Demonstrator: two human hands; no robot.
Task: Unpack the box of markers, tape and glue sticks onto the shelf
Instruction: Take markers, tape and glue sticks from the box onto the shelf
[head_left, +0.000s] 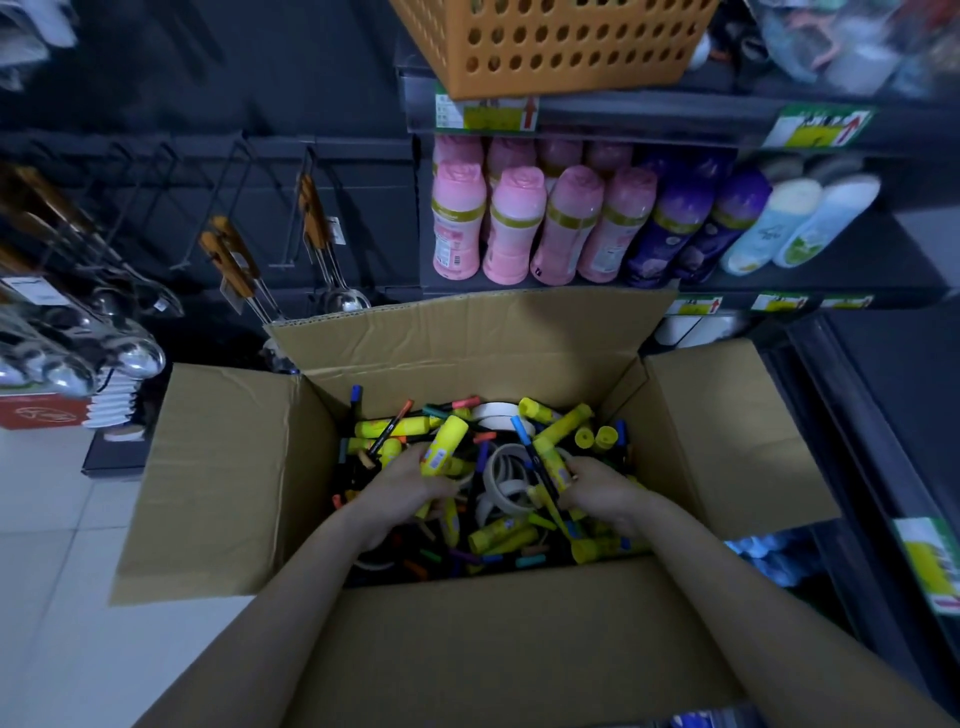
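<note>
An open cardboard box (223, 478) stands on the floor below me, flaps spread wide. Inside lies a jumble of yellow glue sticks (503, 532), black markers with coloured caps (387, 428) and rolls of pale tape (498, 413). My left hand (410, 486) is inside the box, closed around a yellow glue stick (441, 447) that points up and away. My right hand (597, 488) is also in the box, gripping a yellow glue stick (553, 462) together with a blue-capped marker (524, 434). More tape rings (501, 480) lie between the two hands.
A dark shelf unit (675, 111) rises behind the box, with pink (511, 228), purple and white bottles on one level and an orange perforated basket (556, 41) above. Ladles and spoons (130, 358) hang on hooks at left. White floor tiles lie at left.
</note>
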